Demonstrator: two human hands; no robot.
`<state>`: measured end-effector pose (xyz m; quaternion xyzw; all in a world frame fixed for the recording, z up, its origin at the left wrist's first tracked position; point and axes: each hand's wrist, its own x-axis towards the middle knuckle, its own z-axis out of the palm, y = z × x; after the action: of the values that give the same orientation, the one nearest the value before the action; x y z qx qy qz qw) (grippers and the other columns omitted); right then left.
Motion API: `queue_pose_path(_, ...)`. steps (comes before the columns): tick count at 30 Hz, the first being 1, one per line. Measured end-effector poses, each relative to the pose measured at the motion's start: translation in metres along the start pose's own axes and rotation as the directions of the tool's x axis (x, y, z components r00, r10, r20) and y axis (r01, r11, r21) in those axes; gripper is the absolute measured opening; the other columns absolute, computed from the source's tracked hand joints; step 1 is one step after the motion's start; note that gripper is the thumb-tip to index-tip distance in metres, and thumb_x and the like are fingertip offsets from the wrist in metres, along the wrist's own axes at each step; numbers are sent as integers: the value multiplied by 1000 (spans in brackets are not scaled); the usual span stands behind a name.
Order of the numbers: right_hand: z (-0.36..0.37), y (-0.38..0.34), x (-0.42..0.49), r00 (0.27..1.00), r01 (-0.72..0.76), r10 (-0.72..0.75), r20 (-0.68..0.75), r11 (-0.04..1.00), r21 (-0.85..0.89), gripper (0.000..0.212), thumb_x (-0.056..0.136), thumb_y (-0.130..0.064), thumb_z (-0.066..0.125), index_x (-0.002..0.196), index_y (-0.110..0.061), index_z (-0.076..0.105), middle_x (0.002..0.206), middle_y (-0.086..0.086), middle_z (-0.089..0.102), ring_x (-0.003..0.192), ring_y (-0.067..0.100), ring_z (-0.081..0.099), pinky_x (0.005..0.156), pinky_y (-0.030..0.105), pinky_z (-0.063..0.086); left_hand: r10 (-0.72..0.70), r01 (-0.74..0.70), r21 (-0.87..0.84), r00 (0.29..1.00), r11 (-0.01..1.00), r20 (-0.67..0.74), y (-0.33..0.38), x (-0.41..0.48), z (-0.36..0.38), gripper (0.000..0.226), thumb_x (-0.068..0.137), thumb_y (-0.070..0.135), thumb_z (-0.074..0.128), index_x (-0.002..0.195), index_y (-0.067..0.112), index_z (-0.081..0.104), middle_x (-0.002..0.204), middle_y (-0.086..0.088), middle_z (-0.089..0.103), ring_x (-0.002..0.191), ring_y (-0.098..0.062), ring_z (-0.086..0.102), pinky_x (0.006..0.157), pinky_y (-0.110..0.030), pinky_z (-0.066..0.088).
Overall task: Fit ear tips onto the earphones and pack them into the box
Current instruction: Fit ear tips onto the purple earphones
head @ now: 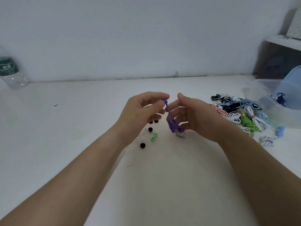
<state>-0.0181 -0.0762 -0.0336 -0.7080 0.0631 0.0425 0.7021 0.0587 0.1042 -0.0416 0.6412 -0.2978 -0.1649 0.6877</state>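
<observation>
A water bottle (pixel 11 72) stands far left at the wall. Black and green ear tips (pixel 142 145) lie loose on the table (pixel 81 128). The left hand (pixel 143 110) pinches the purple earphone (pixel 172 125) at its upper end, held above the table. The right hand (pixel 195 116) curls its fingers round the coiled cable. Bundled earphones (pixel 241 113) lie beside a clear box (pixel 267 85), far right.
</observation>
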Motion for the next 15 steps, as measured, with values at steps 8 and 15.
queue_pose_path(8,-9,3,-4,977,23,-11,212,998,-56,29,79,-18,54,95,-21,78,98,8,72,78,20,62,69,34,48,7,-12,-161,999,987,-31,3,0,2,20,97,-1,57,107,8,72,88,-3,67,77,-16,66,78,-24,55)
queue_pose_path(15,-15,8,-4,967,91,-65,247,991,-93,29,78,-2,68,104,-12,74,102,12,71,86,20,62,79,36,47,-49,29,-254,996,967,-71,3,1,1,19,98,1,57,111,7,70,88,-1,70,78,-15,67,80,-25,55)
